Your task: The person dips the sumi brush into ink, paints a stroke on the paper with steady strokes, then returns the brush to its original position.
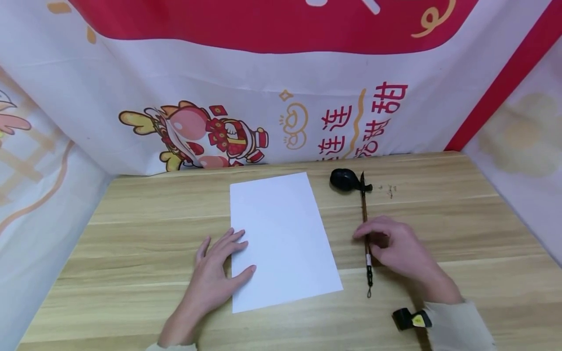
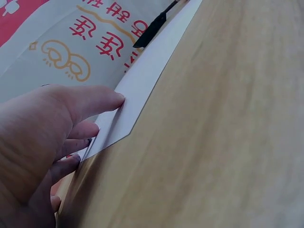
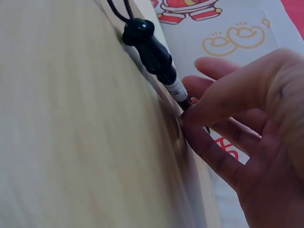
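Two hands are at work, well apart. The left hand [image 1: 219, 273] has its fingers loosely spread, their tips and the thumb resting on the edge of the white sheet [image 1: 281, 234] at its 8 to 9 o'clock side. The right hand [image 1: 401, 248] has its index finger across the brush [image 1: 369, 259] and its thumb beside the shaft; whether they pinch it, I cannot tell.

There is one brush, at 3 o'clock from the sheet, its long axis running almost straight from 12 to 6: dark tip at 12, hanging loop at 6. Its tip end lies across the neck of one black gourd-shaped piece [image 1: 344, 180], between 1 and 2 o'clock from the sheet.

The single sheet lies lengthwise, its top leaning slightly toward 11. One small black item with a yellow label [image 1: 411, 319] shows at 4 o'clock, beside the right sleeve [image 1: 458, 325]. All this is over one wood-grain bench [image 1: 131, 243]; one printed cloth [image 1: 263, 68] hangs at 12.
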The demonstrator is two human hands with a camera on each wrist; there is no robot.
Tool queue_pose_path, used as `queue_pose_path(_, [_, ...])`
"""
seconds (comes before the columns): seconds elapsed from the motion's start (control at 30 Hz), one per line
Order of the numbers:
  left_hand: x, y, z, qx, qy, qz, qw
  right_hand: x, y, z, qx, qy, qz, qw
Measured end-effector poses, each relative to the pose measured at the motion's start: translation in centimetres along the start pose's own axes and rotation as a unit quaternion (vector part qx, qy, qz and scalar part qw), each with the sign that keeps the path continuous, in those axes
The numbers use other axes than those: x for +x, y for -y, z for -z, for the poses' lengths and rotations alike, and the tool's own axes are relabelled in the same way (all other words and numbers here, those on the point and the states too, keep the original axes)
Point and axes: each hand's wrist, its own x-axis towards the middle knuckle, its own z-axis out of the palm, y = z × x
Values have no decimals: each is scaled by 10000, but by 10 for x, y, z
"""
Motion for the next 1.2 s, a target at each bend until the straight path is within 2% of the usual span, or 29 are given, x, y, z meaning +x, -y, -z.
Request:
queue_pose_path(0.17, [-1,0,0,70,59,2,10000,1,2,-4,-256,-76,60,9996])
queue_pose_path(0.37, [-2,-1,-1,57,76,12,10000,1,4,-4,-102,-30,-201,9997])
queue_pose_path(0.7, [-1,0,0,-46,80,72,9999,0,4,-4,109,-250,-144,9995])
queue_pose_path(0.83, [-1,1,-1,-64,40,40,10000,-1,4,-2,735,-381,-324,9960])
queue_pose_path(0.93, [-2,1,-2,-90,18,15,10000,-2,4,2,1293,-550,-296,9896])
queue_pose_path(1.2, [-2,1,-2,-93,-7,-15,10000,-3,11,14,2168,-960,414,9706])
